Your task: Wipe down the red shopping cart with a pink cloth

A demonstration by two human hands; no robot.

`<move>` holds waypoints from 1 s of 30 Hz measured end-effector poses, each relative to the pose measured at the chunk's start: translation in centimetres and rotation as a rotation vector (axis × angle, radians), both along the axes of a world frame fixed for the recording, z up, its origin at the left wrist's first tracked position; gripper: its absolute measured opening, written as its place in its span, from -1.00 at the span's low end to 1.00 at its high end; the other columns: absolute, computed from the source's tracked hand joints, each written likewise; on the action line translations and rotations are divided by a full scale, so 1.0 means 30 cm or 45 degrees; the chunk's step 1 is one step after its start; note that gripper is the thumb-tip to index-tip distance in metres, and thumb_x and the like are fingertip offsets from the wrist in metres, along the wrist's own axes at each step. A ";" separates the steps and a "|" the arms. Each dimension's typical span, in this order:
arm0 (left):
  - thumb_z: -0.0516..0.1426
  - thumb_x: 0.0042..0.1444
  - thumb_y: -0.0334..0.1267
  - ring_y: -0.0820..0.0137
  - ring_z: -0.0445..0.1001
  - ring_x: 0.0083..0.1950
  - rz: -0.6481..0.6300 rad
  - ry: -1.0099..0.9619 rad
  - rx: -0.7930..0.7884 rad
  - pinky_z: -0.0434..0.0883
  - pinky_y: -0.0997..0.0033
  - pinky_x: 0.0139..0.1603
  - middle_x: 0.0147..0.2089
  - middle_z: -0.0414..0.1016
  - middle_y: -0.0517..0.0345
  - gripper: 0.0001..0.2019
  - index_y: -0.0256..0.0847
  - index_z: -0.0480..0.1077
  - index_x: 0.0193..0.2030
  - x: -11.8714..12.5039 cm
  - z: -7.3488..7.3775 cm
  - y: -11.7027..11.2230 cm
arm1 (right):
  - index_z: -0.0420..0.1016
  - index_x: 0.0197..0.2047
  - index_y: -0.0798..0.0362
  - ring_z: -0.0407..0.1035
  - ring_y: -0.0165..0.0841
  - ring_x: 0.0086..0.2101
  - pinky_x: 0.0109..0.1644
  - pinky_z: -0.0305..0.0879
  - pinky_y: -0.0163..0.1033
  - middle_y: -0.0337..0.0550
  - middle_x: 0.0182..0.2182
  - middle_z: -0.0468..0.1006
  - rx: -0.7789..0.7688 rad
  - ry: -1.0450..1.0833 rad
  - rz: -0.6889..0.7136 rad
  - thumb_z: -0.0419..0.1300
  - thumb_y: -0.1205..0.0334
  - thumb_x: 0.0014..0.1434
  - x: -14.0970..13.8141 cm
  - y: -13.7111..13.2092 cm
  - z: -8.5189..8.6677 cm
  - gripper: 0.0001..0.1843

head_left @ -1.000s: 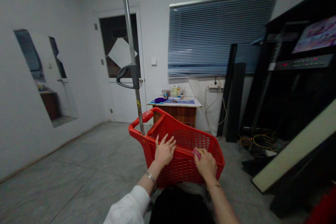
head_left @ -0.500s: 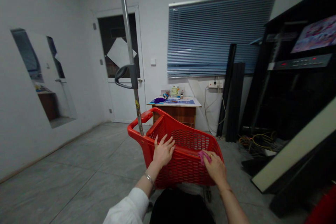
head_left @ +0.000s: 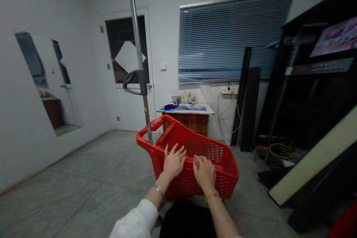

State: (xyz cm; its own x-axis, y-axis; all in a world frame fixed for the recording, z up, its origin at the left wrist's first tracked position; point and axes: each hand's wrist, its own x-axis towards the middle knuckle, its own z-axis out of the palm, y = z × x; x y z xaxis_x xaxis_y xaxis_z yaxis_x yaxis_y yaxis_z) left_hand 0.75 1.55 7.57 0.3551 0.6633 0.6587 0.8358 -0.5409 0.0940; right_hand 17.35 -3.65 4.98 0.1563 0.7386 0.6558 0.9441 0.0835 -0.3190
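Note:
In front of me stands a red plastic shopping cart [head_left: 228, 182] with perforated sides. My left hand [head_left: 174, 161] rests on its near rim, fingers spread and holding nothing. Closed around a pink cloth [head_left: 196, 162], my right hand [head_left: 204, 173] presses at the same rim, just to the right of the left hand. Most of the cloth is hidden by the fingers. A metal pole [head_left: 135, 26] with a grey loop handle [head_left: 136, 82] rises from the cart's handle end.
A small wooden table [head_left: 186, 123] with a purple cloth [head_left: 169, 107] and several small containers stands against the wall. To the right are a black rack [head_left: 304, 96], cables on the floor [head_left: 279, 150] and a leaning pale panel [head_left: 312, 160]. A white door [head_left: 132, 108] is at the left back.
My right hand has slid left along the cart's near rim with the pink cloth, now close to my left hand. The left hand stays in place on the rim.

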 end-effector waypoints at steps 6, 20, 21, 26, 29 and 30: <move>-0.03 0.38 -0.08 0.24 0.25 0.39 0.006 0.051 0.057 -0.26 -0.16 0.49 0.25 0.46 0.31 -0.67 0.19 0.42 0.19 -0.013 -0.005 0.007 | 0.52 0.12 -0.10 0.42 -0.32 -0.11 -0.01 0.21 -0.25 -0.15 -0.02 0.57 -0.062 0.037 0.094 0.04 0.13 0.32 0.137 -0.017 -0.026 -0.62; -0.01 0.38 -0.11 0.24 0.21 0.41 0.003 -0.010 0.051 -0.32 -0.21 0.49 0.25 0.46 0.32 -0.69 0.16 0.45 0.14 0.004 -0.010 0.007 | 0.57 0.03 -0.06 0.40 -0.29 -0.16 -0.04 0.18 -0.21 -0.12 -0.09 0.59 0.060 0.003 -0.129 0.08 0.19 0.27 0.090 -0.017 -0.042 -0.66; -0.01 0.38 -0.11 0.24 0.21 0.42 0.005 -0.007 0.051 -0.32 -0.20 0.49 0.26 0.46 0.32 -0.69 0.15 0.45 0.15 0.002 -0.009 0.008 | 0.57 0.04 -0.06 0.39 -0.30 -0.16 -0.03 0.17 -0.21 -0.12 -0.09 0.58 0.070 -0.014 -0.094 0.08 0.20 0.28 0.053 -0.011 -0.033 -0.66; -0.04 0.39 -0.09 0.24 0.19 0.43 0.005 0.041 0.049 -0.26 -0.20 0.49 0.29 0.42 0.29 -0.66 0.14 0.42 0.19 -0.013 -0.003 0.010 | 0.52 0.11 -0.08 0.38 -0.30 -0.10 0.03 0.17 -0.20 -0.12 -0.04 0.57 0.106 -0.057 0.003 0.06 0.22 0.29 0.027 -0.012 -0.026 -0.63; -0.05 0.39 -0.08 0.23 0.19 0.43 0.007 0.051 0.051 -0.23 -0.18 0.49 0.29 0.41 0.26 -0.65 0.14 0.42 0.20 -0.018 0.000 0.010 | 0.50 0.14 -0.08 0.38 -0.31 -0.10 0.02 0.19 -0.20 -0.14 -0.02 0.57 0.099 -0.065 0.008 0.06 0.19 0.29 0.122 -0.034 -0.051 -0.61; -0.05 0.39 -0.08 0.22 0.20 0.42 0.009 0.046 0.052 -0.24 -0.17 0.49 0.29 0.41 0.26 -0.65 0.14 0.41 0.20 -0.018 0.000 0.010 | 0.51 0.13 -0.08 0.38 -0.30 -0.10 0.01 0.19 -0.21 -0.14 -0.03 0.57 0.106 -0.056 -0.009 0.06 0.18 0.29 0.161 -0.041 -0.063 -0.61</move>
